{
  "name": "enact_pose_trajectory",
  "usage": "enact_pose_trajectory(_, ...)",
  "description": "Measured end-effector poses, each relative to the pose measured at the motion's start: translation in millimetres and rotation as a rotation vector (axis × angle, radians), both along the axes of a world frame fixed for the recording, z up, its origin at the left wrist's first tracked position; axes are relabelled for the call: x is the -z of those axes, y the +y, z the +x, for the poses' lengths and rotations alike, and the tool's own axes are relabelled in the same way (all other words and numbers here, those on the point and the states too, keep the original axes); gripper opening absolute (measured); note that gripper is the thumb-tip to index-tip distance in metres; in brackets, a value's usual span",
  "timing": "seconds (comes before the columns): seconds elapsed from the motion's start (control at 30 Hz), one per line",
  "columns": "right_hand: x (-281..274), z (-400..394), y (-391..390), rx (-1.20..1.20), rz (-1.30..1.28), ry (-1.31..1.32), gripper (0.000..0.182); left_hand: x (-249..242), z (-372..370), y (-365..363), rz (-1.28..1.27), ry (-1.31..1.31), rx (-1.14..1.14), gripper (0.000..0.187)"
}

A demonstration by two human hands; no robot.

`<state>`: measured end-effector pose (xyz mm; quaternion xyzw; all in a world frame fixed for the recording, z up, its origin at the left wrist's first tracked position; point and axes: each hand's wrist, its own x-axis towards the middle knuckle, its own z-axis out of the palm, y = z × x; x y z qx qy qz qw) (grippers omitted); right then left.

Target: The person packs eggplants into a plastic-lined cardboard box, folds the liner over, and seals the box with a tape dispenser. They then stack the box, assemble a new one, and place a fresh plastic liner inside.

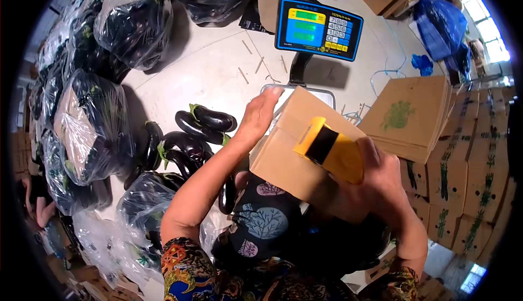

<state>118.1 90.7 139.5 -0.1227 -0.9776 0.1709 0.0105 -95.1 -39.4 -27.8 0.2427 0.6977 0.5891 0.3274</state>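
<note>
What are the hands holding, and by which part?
The right hand grips the yellow tool by its near end; the open left hand, beside the carton, seems empty.

Bright light washes the pale, smooth floor (174, 91), and shadow edges the clear, eggplant-filled plastic bag (98, 126). Overexposed white window panes (485, 25) glare at right. Fisheye distortion bends the margins.

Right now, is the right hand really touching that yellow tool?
Touching. The head view shows the right hand closed over one end of the yellow tool, with no gap between them.
</note>
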Motion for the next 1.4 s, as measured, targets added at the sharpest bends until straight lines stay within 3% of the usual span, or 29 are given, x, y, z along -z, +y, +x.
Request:
enact_pose_trajectory(0.07,5.7,4.1,2.6,-0.036,-0.007,0.119,0.051,-52.1,13.3,11.1,-0.060,0.202,0.022,0.056)
enact_pose_trajectory(0.1,3.0,4.5,2.8,-0.052,0.046,0.053,0.050,-58.4,20.8,19.7,-0.136,0.301,0.056,0.053)
enact_pose_trajectory(0.13,0.4,2.8,2.6,-0.025,0.020,-0.002,0.048,-55.2,24.6,24.5,-0.167,0.649,0.131,0.057)
enact_pose_trajectory(0.2,-4.5,-0.3,2.1,0.035,-0.044,-0.123,0.044,-62.8,26.5,26.0,-0.334,0.652,0.220,0.057)
enact_pose_trajectory(0.4,-4.8,39.8,25.2,-0.010,-0.102,0.021,0.042,-69.2,33.6,32.0,-0.576,0.846,0.202,0.050)
enact_pose_trajectory(0.67,-4.2,147.4,56.2,0.080,-0.047,0.054,0.052,-78.3,36.8,34.8,-0.668,0.806,0.212,0.052)
enact_pose_trajectory(0.87,37.3,212.9,75.7,0.194,-0.057,-0.060,0.065,-69.9,35.1,35.1,-0.614,0.812,0.184,0.052)
enact_pose_trajectory(1.17,110.3,247.7,84.1,0.171,-0.085,0.067,0.072,-68.5,33.7,35.9,-0.602,0.836,0.198,0.053)
enact_pose_trajectory(1.27,142.7,248.3,90.1,0.258,-0.317,-0.033,0.072,-63.1,30.7,33.5,-0.502,0.892,0.189,0.051)
enact_pose_trajectory(1.4,185.7,265.6,86.9,0.394,-0.508,0.033,0.066,-62.5,32.0,33.9,-0.433,0.907,0.175,0.047)
